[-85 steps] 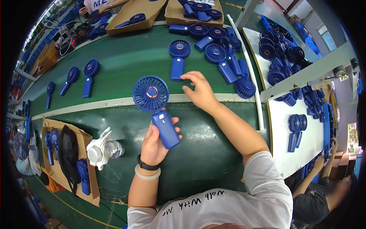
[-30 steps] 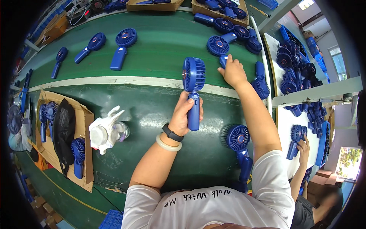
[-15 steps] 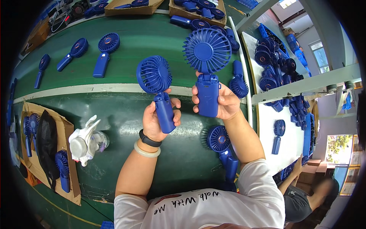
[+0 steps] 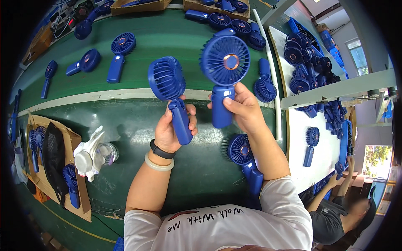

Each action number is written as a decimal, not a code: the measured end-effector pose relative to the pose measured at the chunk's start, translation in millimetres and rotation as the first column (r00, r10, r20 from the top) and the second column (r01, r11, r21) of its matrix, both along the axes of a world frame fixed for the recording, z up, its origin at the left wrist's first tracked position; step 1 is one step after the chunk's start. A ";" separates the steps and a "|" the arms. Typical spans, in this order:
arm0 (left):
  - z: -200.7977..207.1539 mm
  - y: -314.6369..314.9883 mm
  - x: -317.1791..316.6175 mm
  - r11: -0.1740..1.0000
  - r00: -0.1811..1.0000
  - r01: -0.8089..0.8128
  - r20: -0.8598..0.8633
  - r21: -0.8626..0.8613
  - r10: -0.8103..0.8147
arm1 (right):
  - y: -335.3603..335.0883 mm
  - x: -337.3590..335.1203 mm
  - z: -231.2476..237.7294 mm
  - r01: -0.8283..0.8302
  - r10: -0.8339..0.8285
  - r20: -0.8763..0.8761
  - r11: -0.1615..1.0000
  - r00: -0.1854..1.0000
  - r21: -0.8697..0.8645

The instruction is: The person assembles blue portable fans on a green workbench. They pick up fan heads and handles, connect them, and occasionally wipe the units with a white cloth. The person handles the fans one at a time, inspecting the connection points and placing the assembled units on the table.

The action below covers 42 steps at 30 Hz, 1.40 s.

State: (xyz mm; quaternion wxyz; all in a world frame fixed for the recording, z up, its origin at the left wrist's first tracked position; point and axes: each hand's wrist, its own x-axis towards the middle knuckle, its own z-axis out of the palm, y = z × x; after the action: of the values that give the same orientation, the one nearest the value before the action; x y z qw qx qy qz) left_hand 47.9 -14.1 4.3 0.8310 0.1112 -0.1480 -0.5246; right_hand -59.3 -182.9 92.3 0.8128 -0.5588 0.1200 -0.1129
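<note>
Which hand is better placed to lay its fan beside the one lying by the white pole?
Probably the right hand: its blue fan is nearer the lying fan by the white pole. The left hand holds another fan farther left, with the right hand in between.

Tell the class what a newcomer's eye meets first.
Probably the blue fan in the left hand, mid-picture, and the copper-ringed fan in the right hand beside it. Then perhaps the heap of fans on the white table at right, or the white glove at left.
</note>
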 end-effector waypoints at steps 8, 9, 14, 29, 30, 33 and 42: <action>0.4 -3.1 -4.3 0.996 0.983 -0.080 0.167 0.036 0.073 | 1.5 6.3 -10.1 0.161 -0.164 -0.002 0.972 0.986 -0.174; 0.9 -2.6 -4.6 0.995 0.981 -0.092 0.178 0.044 0.082 | 0.9 7.6 -12.7 0.166 -0.167 0.006 0.969 0.986 -0.185; 3.2 -3.5 -4.1 0.996 0.991 -0.053 0.128 0.072 0.043 | -3.4 7.6 -16.4 0.144 -0.152 -0.032 0.975 0.988 -0.171; 9.2 -5.1 -9.8 0.979 0.975 -0.193 0.124 0.072 0.183 | 4.4 10.1 -20.6 0.127 -0.150 -0.075 0.959 0.986 -0.255; 12.8 -6.1 -10.8 0.978 0.975 -0.198 0.115 0.060 0.191 | 10.5 10.0 -19.3 0.130 -0.159 -0.081 0.948 0.984 -0.290; 18.3 -5.2 -10.0 0.993 0.989 -0.115 0.085 -0.035 0.118 | 17.0 9.1 -18.6 -0.023 -0.020 -0.075 0.852 0.997 -0.523; 6.0 -0.6 -1.1 0.985 0.988 -0.144 0.044 -0.096 0.149 | -2.1 -32.1 42.0 -0.210 0.172 -0.155 0.377 0.973 -0.902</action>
State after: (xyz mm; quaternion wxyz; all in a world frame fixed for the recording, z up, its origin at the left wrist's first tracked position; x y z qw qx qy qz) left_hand 46.8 -14.6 10.3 0.8676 0.0965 -0.1846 -0.4516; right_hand -91.4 -185.0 134.3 0.3802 -0.9232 -0.0123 -0.0556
